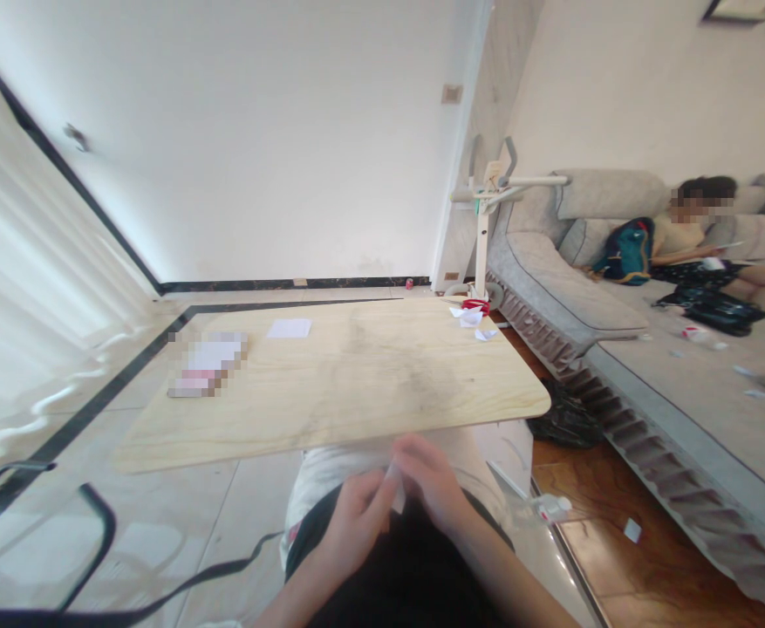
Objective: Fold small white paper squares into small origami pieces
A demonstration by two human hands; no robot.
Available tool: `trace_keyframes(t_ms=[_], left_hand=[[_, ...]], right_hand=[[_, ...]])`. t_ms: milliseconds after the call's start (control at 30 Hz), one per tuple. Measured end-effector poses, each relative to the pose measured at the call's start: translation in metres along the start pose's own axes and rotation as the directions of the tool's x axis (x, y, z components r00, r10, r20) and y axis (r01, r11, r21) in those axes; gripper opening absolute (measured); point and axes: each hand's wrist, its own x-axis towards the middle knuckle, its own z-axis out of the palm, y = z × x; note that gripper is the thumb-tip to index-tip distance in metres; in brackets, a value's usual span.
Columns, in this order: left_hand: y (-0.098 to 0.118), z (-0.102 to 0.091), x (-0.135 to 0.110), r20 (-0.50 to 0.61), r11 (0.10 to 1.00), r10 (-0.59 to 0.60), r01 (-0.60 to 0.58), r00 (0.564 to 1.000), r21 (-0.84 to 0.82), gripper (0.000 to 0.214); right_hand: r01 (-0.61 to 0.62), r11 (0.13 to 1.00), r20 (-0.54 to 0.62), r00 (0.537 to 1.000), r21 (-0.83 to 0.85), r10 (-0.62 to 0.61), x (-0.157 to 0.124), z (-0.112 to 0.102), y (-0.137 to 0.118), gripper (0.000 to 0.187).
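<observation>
Left hand and right hand, fingertips meeting, both pinching a small, thin white paper scrap just below the near edge of the pale, wood-grained, round-cornered counter, which carries a white rectangular sheet at its far side

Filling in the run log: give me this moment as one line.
left hand: pinching paper scrap | right hand: pinching it too | place: over lap, below table edge

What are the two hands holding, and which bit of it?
A small white scrap, probably paper, is pinched between the left hand and the right hand. They hide most of it, so which edge cannot be told.
</observation>
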Motion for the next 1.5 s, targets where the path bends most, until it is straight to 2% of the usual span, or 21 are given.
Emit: trace_keyframes(t_ms=[500, 633, 800, 1133, 1500], left_hand=[[0.001, -0.001, 0.000, 0.036, 1.000, 0.003, -0.003, 0.999, 0.003, 0.053], [0.002, 0.001, -0.001, 0.005, 1.000, -0.019, 0.020, 1.000, -0.020, 0.049], [-0.002, 0.002, -0.002, -0.057, 1.000, 0.009, -0.009, 0.998, 0.007, 0.045], [-0.008, 0.000, -0.004, -0.031, 0.999, -0.008, 0.007, 0.999, -0.036, 0.043], [-0.010, 0.000, -0.001, 0.009, 1.000, 0.011, -0.011, 1.000, 0.014, 0.040]], right_hand=[[0.040, 0.995, 0.021, 0.999, -0.097, -0.038, -0.001, 0.002, -0.007, 0.024], [0.053, 0.991, 0.041, 0.998, -0.124, -0.048, -0.002, 0.003, -0.008, 0.026], [0.044, 0.991, 0.034, 0.999, -0.127, -0.040, -0.001, 0.002, -0.004, 0.024], [0.010, 0.984, 0.099, 0.995, -0.176, 0.007, -0.003, 0.002, -0.006, 0.024], [0.131, 0.953, 0.113, 0.988, -0.272, -0.104, -0.001, -0.001, -0.003, 0.019]])
